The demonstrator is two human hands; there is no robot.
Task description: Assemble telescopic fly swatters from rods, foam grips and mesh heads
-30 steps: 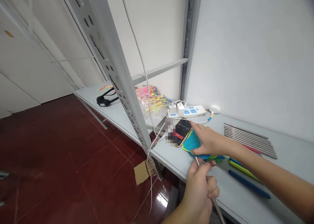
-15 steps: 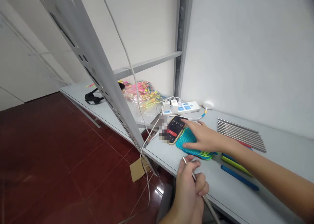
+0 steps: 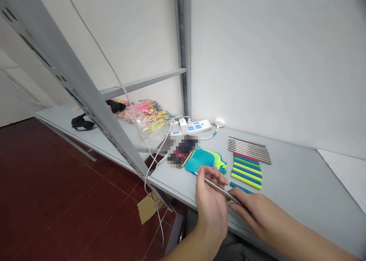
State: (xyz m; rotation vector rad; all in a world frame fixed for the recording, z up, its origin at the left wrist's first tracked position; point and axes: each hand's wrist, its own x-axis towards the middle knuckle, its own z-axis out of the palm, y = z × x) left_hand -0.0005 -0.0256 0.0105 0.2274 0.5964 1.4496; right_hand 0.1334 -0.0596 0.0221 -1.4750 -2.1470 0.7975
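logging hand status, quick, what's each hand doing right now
Left hand: loosely closed, holding the metal rod near its tip.
Right hand: closed, holding the same rod farther back.

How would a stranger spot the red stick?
Find the grey table against the white wall. On it, coloured sticks lie beside a row of metal rods. The red stick is the coloured one nearest those rods, and the only red among blue, green and lime.
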